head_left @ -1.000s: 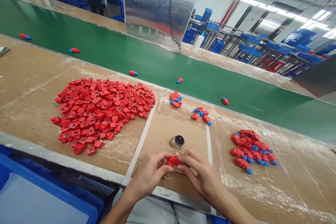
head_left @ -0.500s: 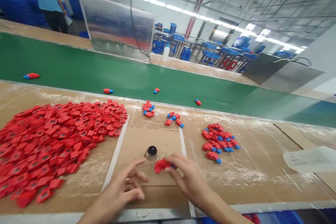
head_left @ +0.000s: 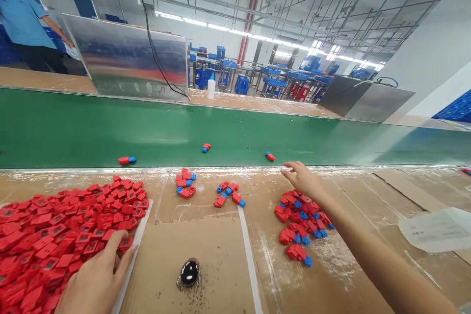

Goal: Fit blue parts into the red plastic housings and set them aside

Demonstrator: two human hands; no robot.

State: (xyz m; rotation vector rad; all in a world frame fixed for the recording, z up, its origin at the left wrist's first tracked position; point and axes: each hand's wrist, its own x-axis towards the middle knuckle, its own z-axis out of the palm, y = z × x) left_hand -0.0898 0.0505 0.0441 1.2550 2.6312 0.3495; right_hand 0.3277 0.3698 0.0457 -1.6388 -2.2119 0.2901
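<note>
Hands open, holding nothing: left hand (head_left: 93, 279) spread at the edge of a heap of red plastic parts (head_left: 62, 240), right hand (head_left: 301, 176) just above a cluster of red-and-blue plastic parts (head_left: 300, 221).

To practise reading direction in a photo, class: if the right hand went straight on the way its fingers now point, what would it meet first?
Probably the small red-and-blue part lying on the green conveyor belt, just ahead of the right hand. Depth is hard to judge here, so the hand might pass slightly beside it.

The left edge cuts off the co-worker (head_left: 22, 24) and the pile of red parts (head_left: 44, 250).
</note>
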